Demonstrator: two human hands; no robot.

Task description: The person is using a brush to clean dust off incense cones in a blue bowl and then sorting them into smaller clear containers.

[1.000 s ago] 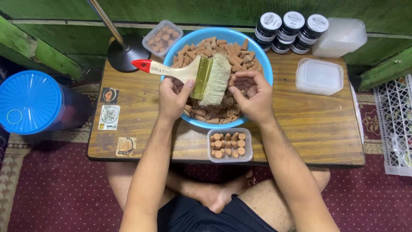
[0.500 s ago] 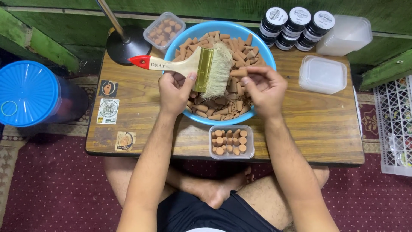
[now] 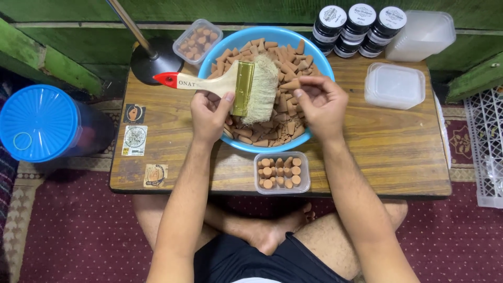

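My left hand (image 3: 208, 112) grips a wide paintbrush (image 3: 230, 84) by its pale wooden handle with a red tip; the bristles point right, over a blue bowl (image 3: 315, 52) full of brown cone-shaped pieces. My right hand (image 3: 320, 102) holds one brown cone (image 3: 291, 84) between its fingertips, right next to the bristles. In front of the bowl, near the table's front edge, a small clear box (image 3: 282, 172) holds several cones standing upright.
A low wooden table (image 3: 387, 152) carries a second clear box of cones (image 3: 197, 41), a lamp base (image 3: 155, 60), three black-lidded jars (image 3: 360, 21), stacked clear tubs (image 3: 425, 34) and a lidded clear box (image 3: 395, 85). A blue-lidded container (image 3: 39, 122) stands at the left.
Both hands have risen slightly over the bowl. The right hand has lifted a cone from the heap and brought it up to the brush's bristles.
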